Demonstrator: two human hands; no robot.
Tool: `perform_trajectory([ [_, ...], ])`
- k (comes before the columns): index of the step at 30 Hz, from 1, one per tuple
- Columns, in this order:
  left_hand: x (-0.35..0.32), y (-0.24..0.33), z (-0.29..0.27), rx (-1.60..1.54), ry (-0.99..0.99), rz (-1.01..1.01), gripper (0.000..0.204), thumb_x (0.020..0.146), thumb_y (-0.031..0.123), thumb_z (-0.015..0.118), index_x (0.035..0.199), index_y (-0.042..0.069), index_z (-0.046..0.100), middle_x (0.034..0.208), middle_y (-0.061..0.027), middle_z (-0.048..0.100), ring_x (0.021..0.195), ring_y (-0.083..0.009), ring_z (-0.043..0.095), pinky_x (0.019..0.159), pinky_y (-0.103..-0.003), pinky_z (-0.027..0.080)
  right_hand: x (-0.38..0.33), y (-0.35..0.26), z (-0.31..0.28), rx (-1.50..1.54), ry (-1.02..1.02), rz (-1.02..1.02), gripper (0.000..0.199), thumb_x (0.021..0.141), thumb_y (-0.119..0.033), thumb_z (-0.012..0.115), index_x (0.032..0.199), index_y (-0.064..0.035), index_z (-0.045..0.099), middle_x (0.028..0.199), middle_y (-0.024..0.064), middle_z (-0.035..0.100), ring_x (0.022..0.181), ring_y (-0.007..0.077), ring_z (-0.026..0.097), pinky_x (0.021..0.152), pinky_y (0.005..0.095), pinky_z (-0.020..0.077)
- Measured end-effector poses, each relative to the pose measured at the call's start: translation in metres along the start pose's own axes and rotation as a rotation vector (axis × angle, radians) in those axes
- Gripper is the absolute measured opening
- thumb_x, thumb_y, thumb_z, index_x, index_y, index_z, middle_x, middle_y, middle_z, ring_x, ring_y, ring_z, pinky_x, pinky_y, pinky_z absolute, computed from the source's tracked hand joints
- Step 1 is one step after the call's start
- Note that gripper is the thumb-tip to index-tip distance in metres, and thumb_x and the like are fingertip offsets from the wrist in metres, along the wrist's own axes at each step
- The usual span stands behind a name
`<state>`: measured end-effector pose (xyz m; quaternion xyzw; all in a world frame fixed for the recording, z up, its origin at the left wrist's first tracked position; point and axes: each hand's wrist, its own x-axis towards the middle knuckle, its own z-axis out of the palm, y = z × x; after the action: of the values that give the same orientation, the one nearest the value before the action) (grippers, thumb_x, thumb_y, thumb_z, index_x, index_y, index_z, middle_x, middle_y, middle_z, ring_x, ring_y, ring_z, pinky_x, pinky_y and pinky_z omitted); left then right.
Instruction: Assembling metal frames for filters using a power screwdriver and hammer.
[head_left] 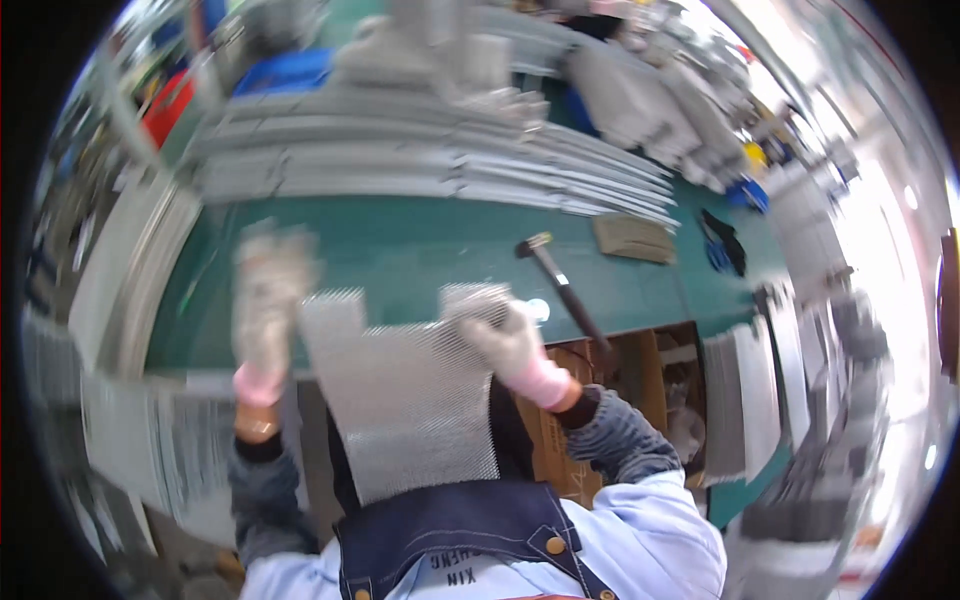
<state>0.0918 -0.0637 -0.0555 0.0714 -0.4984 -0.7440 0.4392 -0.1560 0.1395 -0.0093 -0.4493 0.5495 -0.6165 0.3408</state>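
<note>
A silvery metal mesh sheet (400, 390) with a notch in its far edge stands in front of my body, its near edge against my apron. My right hand (503, 335), in a white glove with a pink cuff, grips the raised tab at the sheet's far right corner. To the left of the sheet, my left hand (268, 295) is raised over the bench edge in a matching glove. Motion blurs it, but its fingers look stretched out, with nothing visible in them. A hammer (568, 290) with a dark handle lies on the green bench right of my right hand.
Long grey metal profiles (400, 165) lie stacked across the back of the green bench (400, 235). A tan block (635, 238) and dark cloth (722, 243) lie at the right. Below the bench edge is an open cardboard box (650, 380). Flat panels (745, 395) stand at the right.
</note>
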Motion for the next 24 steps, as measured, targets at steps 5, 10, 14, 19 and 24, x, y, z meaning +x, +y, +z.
perform_trajectory([
  [5, 0.016, 0.053, 0.123, 1.177, -0.255, 0.073, 0.023, 0.086, 0.007, 0.063, 0.107, 0.000, 0.068, 0.105, -0.0170, 0.069, 0.085, -0.0235, 0.070, 0.077, -0.032, 0.055, -0.002, -0.004, 0.000, -0.070, 0.031, 0.160, 0.027, 0.087, -0.010, 0.068, 0.111, 0.0024, 0.064, 0.095, 0.0064, 0.069, 0.087, 0.0110, 0.062, 0.080, 0.0276, 0.0515],
  [10, 0.067, 0.005, 0.123, 1.212, -0.568, -0.271, 0.017, 0.081, 0.010, 0.070, 0.095, -0.001, 0.070, 0.087, -0.0180, 0.069, 0.077, -0.0303, 0.069, 0.070, -0.034, 0.054, 0.034, -0.015, -0.092, -0.417, -0.316, 0.069, 0.034, 0.086, -0.027, 0.069, 0.107, -0.0009, 0.066, 0.100, 0.0136, 0.068, 0.096, 0.0214, 0.065, 0.087, 0.0339, 0.0504],
  [14, 0.063, -0.036, 0.114, 1.334, -0.586, -0.038, 0.015, 0.083, 0.014, 0.065, 0.088, 0.000, 0.069, 0.083, -0.0177, 0.069, 0.077, -0.0322, 0.068, 0.072, -0.038, 0.053, 0.067, 0.022, -0.249, -2.084, -0.010, 0.085, 0.029, 0.086, -0.025, 0.058, 0.111, -0.0108, 0.061, 0.110, 0.0096, 0.058, 0.104, 0.0277, 0.055, 0.082, 0.0438, 0.0428],
  [19, 0.062, -0.052, 0.107, 1.460, -0.577, -0.184, 0.024, 0.084, 0.028, 0.067, 0.088, 0.004, 0.067, 0.085, -0.0138, 0.068, 0.082, -0.0312, 0.066, 0.075, -0.041, 0.052, 0.038, 0.066, -0.304, -2.077, -0.002, -0.340, 0.020, 0.075, -0.018, 0.063, 0.092, -0.0087, 0.066, 0.114, 0.0151, 0.059, 0.124, 0.0327, 0.049, 0.105, 0.0556, 0.0349],
  [24, 0.053, -0.064, 0.099, 1.452, -0.531, -0.174, 0.022, 0.082, 0.027, 0.069, 0.085, 0.006, 0.068, 0.082, -0.0119, 0.068, 0.078, -0.0294, 0.067, 0.073, -0.039, 0.052, 0.047, 0.055, -0.287, -1.372, 0.161, -0.210, 0.020, 0.066, -0.002, 0.073, 0.082, -0.0059, 0.063, 0.101, 0.0139, 0.061, 0.111, 0.0320, 0.060, 0.097, 0.0453, 0.0447],
])
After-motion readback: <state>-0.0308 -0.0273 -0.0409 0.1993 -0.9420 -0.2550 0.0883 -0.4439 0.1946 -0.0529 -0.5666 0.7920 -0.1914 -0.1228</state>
